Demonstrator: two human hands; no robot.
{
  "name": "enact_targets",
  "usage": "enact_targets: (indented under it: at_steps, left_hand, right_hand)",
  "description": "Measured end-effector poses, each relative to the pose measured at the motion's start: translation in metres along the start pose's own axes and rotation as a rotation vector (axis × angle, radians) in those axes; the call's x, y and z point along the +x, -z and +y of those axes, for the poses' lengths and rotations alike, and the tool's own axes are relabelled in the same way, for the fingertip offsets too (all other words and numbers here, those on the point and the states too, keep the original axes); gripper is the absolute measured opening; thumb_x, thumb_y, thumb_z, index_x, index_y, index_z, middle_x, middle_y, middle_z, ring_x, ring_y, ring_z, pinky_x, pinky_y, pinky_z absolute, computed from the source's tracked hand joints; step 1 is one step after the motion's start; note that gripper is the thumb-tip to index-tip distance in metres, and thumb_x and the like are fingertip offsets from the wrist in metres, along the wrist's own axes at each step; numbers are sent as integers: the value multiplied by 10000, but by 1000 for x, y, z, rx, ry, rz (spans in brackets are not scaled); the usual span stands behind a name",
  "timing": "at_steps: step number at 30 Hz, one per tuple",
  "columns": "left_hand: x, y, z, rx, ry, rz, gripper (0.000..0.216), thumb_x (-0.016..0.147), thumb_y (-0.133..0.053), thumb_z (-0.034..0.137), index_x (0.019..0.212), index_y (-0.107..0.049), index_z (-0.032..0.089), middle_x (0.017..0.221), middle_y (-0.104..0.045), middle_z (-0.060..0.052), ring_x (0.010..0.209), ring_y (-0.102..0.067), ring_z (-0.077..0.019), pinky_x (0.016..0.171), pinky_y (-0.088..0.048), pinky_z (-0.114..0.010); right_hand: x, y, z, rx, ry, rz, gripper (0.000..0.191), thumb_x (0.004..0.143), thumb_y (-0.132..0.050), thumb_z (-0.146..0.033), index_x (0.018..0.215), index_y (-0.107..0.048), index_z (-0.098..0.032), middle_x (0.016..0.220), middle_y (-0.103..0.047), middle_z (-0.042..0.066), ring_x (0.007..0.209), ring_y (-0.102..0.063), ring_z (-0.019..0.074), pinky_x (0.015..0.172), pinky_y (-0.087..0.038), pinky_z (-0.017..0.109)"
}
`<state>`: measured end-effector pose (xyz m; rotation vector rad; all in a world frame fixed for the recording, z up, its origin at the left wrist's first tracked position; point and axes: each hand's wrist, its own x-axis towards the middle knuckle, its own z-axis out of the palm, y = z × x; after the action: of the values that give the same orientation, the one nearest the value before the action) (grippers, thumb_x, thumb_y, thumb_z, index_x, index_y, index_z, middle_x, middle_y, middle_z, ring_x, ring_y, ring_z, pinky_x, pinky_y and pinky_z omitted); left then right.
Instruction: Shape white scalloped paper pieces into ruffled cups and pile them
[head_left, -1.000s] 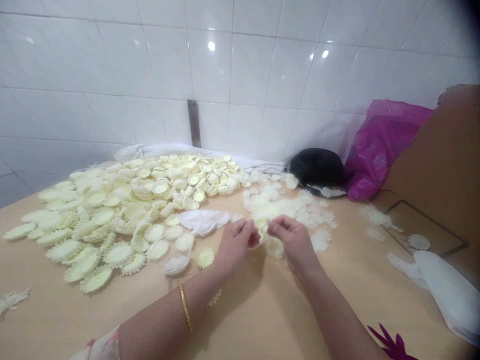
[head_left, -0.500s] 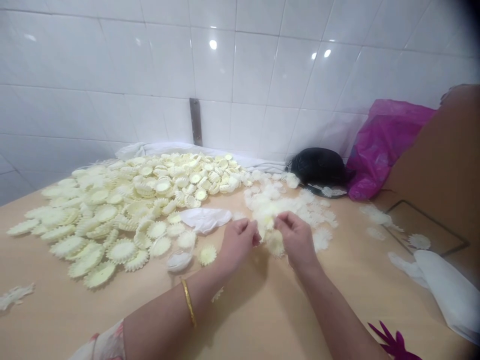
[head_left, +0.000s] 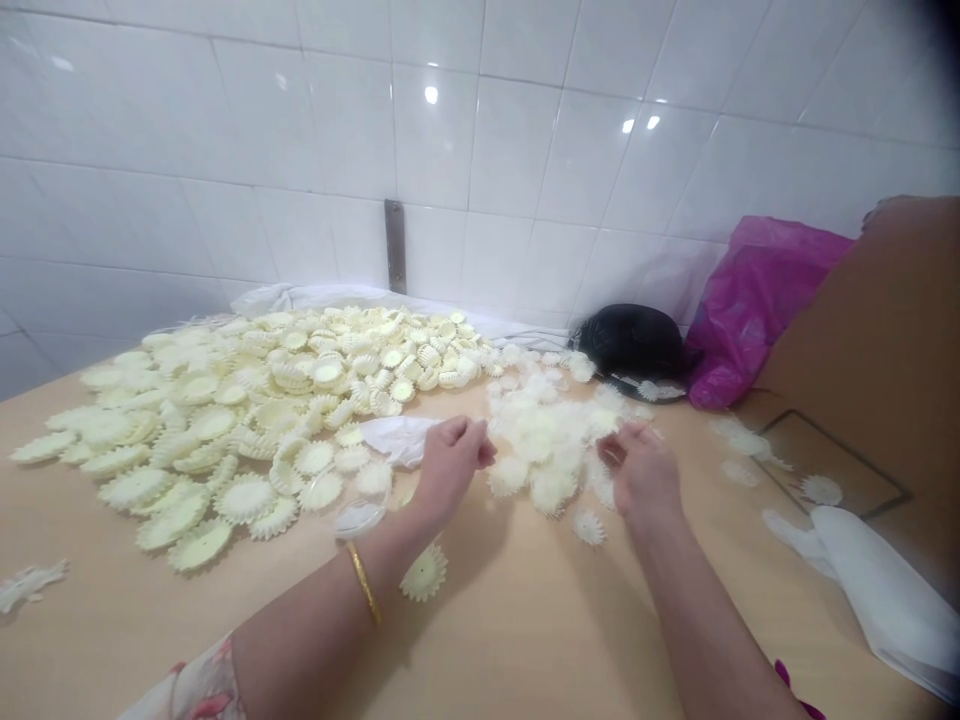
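My left hand (head_left: 459, 462) is closed in a pinch above the table; whatever lies between its fingertips is too small to make out. Opposite it, my right hand (head_left: 641, 468) has its fingers curled together beside a heap of thin, whitish, flower-shaped pieces (head_left: 536, 425). Its fingertips are partly hidden, so what they grip cannot be made out. One small toothed white piece (head_left: 589, 527) lies just in front of the heap. A pale yellow toothed disc (head_left: 424, 573) rests near my left wrist.
A large pile of pale yellow toothed discs (head_left: 247, 430) covers the table's left side. White cloth (head_left: 394, 440), a black object (head_left: 634, 340), a magenta plastic bag (head_left: 757, 300), a cardboard box (head_left: 877, 370) and a white sheet (head_left: 877, 590) lie around. A tiled wall stands behind.
My hands have moved apart from close together over the whitish heap: the left one leftward, the right one rightward. More of the heap and the disc by my left wrist now show.
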<state>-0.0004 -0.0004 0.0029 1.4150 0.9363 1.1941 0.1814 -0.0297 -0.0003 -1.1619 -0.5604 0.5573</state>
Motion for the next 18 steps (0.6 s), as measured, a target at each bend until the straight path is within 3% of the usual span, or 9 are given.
enact_targets:
  at_steps: [2,5,7,9,11,14,16,18]
  left_hand:
    - [2,1,-2,42,30,-89,276,741,-518,374,606,-548,135,573,-553,-20,539,-512,-112,557,-414,-241]
    - [1,-1,-6,124,109,-202,329,641,-644,376,860,-604,134,700,-580,-27,574,-526,-122,536,-404,-238]
    - [-1,-3,-5,181,102,-158,417,610,-675,387,948,-604,153,814,-590,-47,641,-534,-136,537,-397,-233]
    - [-3,-3,-1,192,82,-96,353,667,-612,451,842,-628,144,817,-590,-61,672,-525,-143,546,-392,-235]
    - [-5,-4,5,113,100,-113,396,734,-509,513,741,-622,134,784,-592,-69,679,-525,-145,560,-400,-242]
    - [-10,-7,12,-122,150,-239,413,751,-485,532,793,-612,142,841,-597,-72,743,-547,-148,620,-433,-250]
    - [-12,-10,13,-288,197,-300,355,744,-531,489,794,-591,143,797,-584,-53,716,-549,-128,636,-444,-247]
    - [-11,-12,10,-398,270,-302,278,738,-574,410,767,-570,134,728,-566,-37,643,-544,-108,613,-446,-242]
  right_hand:
    - [-1,-1,-2,-11,49,-27,213,587,-652,-341,574,-500,-192,544,-467,-63,528,-468,89,595,-400,254]
    - [-12,-7,-6,-93,138,-158,178,645,-639,-338,619,-553,-184,576,-497,-47,596,-485,106,652,-398,261]
    - [-21,-11,-9,-157,177,-224,163,686,-613,-335,648,-565,-184,594,-510,-38,619,-491,119,663,-398,270]
    - [-28,-12,-13,-251,258,-252,148,727,-578,-322,671,-566,-186,620,-522,-25,639,-499,134,663,-401,278]
    - [-36,-14,-15,-392,439,-269,130,764,-544,-294,690,-569,-189,666,-543,-4,680,-509,152,679,-403,291]
    - [-49,-18,-17,-577,714,-408,119,791,-497,-222,731,-594,-191,746,-569,34,750,-516,178,716,-399,319]
    - [-56,-21,-17,-612,740,-569,155,795,-461,-182,746,-608,-192,766,-577,47,759,-519,184,717,-404,326]
    - [-58,-23,-16,-567,648,-670,168,798,-450,-183,760,-614,-190,779,-590,50,752,-533,180,702,-417,314]
